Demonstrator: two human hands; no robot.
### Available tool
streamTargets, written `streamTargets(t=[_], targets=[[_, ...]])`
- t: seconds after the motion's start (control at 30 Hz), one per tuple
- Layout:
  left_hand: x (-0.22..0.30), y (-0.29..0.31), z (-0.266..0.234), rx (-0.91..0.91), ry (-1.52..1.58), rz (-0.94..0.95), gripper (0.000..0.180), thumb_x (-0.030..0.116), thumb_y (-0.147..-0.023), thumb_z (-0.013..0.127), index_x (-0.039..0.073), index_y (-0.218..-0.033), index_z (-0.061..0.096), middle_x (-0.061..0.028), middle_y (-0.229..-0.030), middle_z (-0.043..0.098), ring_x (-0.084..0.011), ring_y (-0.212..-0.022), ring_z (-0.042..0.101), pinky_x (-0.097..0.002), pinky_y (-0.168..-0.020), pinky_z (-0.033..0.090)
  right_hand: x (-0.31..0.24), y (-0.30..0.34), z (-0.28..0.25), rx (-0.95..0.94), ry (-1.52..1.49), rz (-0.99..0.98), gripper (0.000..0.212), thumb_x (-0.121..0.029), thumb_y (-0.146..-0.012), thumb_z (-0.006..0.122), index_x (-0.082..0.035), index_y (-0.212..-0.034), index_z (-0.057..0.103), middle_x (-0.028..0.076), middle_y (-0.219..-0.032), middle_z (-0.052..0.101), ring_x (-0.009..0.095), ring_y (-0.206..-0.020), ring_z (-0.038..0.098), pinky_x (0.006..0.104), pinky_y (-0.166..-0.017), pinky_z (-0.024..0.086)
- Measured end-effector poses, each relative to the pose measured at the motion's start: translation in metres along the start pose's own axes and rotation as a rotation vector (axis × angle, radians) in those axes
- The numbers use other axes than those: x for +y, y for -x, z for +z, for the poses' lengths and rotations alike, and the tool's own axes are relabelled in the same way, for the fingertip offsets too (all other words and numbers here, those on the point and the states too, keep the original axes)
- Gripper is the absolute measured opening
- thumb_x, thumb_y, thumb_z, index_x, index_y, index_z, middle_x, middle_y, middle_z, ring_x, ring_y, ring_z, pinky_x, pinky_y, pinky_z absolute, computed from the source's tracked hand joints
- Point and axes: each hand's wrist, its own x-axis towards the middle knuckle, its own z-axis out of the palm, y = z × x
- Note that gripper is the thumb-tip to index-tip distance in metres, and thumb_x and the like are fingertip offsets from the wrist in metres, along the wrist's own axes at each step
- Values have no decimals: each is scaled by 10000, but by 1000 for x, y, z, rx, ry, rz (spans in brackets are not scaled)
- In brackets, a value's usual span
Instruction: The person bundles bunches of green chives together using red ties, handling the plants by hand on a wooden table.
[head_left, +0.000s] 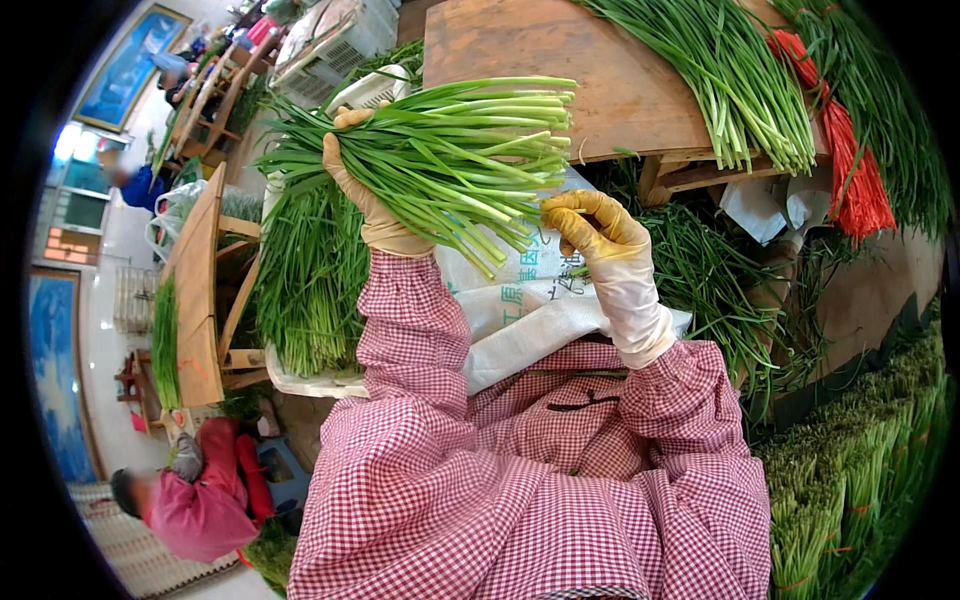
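Observation:
My left hand (368, 205), in a pale glove, is wrapped round a thick bunch of garlic chives (470, 150). The bunch is raised, with its pale cut stem ends fanned toward the right and its leaves drooping left. My right hand (608, 255) wears a white glove stained yellow on the fingers. Its fingers are pinched together just beside the lower stem ends; whatever is between them is too small to name. A white woven sack (490, 340) with printing lies over my lap, below both hands.
A wooden table (500, 60) ahead carries loose chives (715, 90) and red tie strips (855, 180). A crate at left holds more chives (315, 290). Loose leaves (710, 285) lie at right, bundled chives (850, 490) lower right. A person (200, 500) in pink sits lower left.

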Motion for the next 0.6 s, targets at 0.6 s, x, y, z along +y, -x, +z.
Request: streamTargets(t=[0.6], targets=[[19, -20, -4, -73, 7, 32, 181, 336, -831, 515, 173, -886, 572, -26, -964, 589, -212, -965, 561, -428, -898, 468, -58, 32, -96, 391, 362, -315, 97, -135, -866, 538, -62, -879, 600, 2, -683, 511, 74, -557, 413, 210, -520, 329]])
